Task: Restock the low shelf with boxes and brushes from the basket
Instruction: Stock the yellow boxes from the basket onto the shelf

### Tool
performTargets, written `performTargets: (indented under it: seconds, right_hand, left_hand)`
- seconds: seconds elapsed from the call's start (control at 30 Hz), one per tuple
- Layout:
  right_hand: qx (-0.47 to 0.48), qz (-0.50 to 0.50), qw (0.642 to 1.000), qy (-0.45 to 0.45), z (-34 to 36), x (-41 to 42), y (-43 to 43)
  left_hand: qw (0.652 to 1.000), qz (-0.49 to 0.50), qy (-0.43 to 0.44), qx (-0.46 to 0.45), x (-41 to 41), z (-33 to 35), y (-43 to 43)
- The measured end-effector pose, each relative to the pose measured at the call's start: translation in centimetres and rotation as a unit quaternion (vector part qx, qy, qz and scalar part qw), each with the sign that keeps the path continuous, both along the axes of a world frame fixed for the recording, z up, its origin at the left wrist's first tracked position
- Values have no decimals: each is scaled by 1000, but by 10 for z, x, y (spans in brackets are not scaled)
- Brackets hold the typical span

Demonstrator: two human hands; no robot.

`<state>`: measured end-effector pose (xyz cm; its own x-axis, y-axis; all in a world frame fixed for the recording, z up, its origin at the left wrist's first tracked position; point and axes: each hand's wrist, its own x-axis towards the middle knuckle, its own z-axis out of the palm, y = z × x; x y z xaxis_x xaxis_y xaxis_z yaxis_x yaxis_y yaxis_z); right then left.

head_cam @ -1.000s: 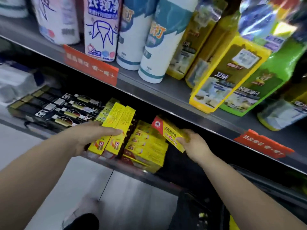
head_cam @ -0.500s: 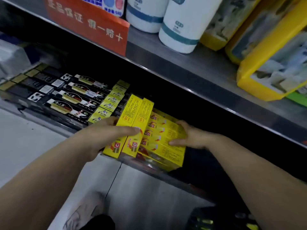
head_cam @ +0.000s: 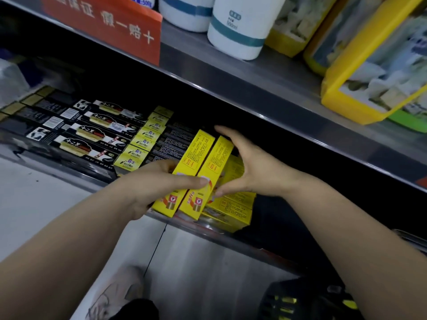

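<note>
Right hand (head_cam: 251, 167) is up off the flat stack of yellow boxes (head_cam: 233, 206) where it lay half a second ago, and now it's spread against the upright pair! The view has also pushed in closer to the low shelf (head_cam: 231, 239).

Left hand (head_cam: 147, 188) grips the upright yellow boxes (head_cam: 194, 155), two of them side by side on their narrow edges at the shelf's front lip. Its thumb lies across their top faces and its fingers wrap the left side. The right hand is wide open, fingers straight: they reach past the far end of the right-hand box, and the thumb tip sits at its near end.

The flat stack sits just to the right of the pair, touching it, partly under the right palm. To the left there's a column of small yellow-green boxes (head_cam: 143, 144), then rows of black boxes (head_cam: 92, 135) running to the shelf's left end.

The black basket (head_cam: 288, 301) is on the floor at lower right, under the right forearm; what's inside is too dark to make out. On the upper shelf (head_cam: 254, 88) stand white bottles (head_cam: 238, 28), yellow packs (head_cam: 369, 65) and a red tag (head_cam: 104, 26).
</note>
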<state>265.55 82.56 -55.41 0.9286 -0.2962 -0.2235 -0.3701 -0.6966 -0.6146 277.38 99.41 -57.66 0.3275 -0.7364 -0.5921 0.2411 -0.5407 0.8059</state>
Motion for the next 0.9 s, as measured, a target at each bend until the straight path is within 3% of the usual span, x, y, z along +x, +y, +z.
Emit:
performTargets:
  seconds: [0.13,0.23,0.33,0.4,0.43,0.47,0.57,0.67,0.9]
  right_hand:
    - [-46,3,999,-8,4,2,1]
    - [-39,0,999,22,2,-8,-20]
    - [-40,-137,989,36,-9,-21,-49]
    - [-76,-229,969,59,-21,-23,-65]
    - [-86,-251,961,73,-28,-22,-69]
    - [-91,-261,957,85,-33,-20,-71]
    - [-82,-219,962,144,-45,-12,-69]
    - [-60,-174,965,188,-54,-6,-62]
    - [-35,-144,963,224,-55,-7,-52]
  left_hand:
    - [999,6,34,-25,-1,-1,-1]
    - [998,67,17,-3,3,-4,3]
    - [994,107,32,15,7,3,6]
    - [992,106,31,-63,8,-16,26]
    - [980,178,47,-79,13,-30,24]
    - [978,182,66,-79,16,-33,20]
    - [984,154,3,-87,16,-20,14]
    - [989,141,-6,-38,14,-6,2]
    - [987,136,-64,-60,11,-12,-2]
